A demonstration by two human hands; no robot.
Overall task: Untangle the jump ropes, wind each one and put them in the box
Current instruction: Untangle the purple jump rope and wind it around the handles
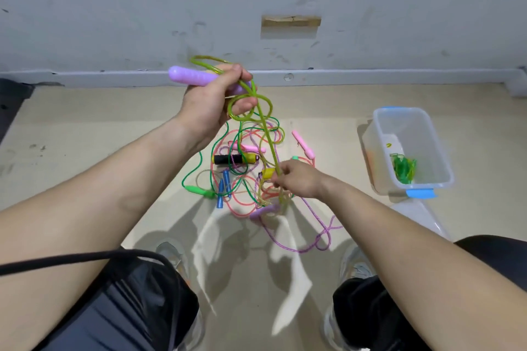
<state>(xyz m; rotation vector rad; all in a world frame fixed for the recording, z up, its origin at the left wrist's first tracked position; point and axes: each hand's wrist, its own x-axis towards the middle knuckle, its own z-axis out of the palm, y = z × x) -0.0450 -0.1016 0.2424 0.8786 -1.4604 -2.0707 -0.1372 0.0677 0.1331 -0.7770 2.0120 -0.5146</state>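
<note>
My left hand is raised above the floor and grips a purple handle together with loops of a yellow-green rope. That rope runs down to my right hand, which pinches it just above the tangle of jump ropes on the floor. The tangle holds pink, green, purple and orange cords, pink handles, blue handles, a green handle and a black-and-yellow handle. A clear plastic box stands to the right with one wound green rope inside.
The box's lid with a blue clip lies on the floor beside the box. A white wall and skirting run along the back. My knees and shoes frame the bottom of the view, and a black cable crosses my left leg.
</note>
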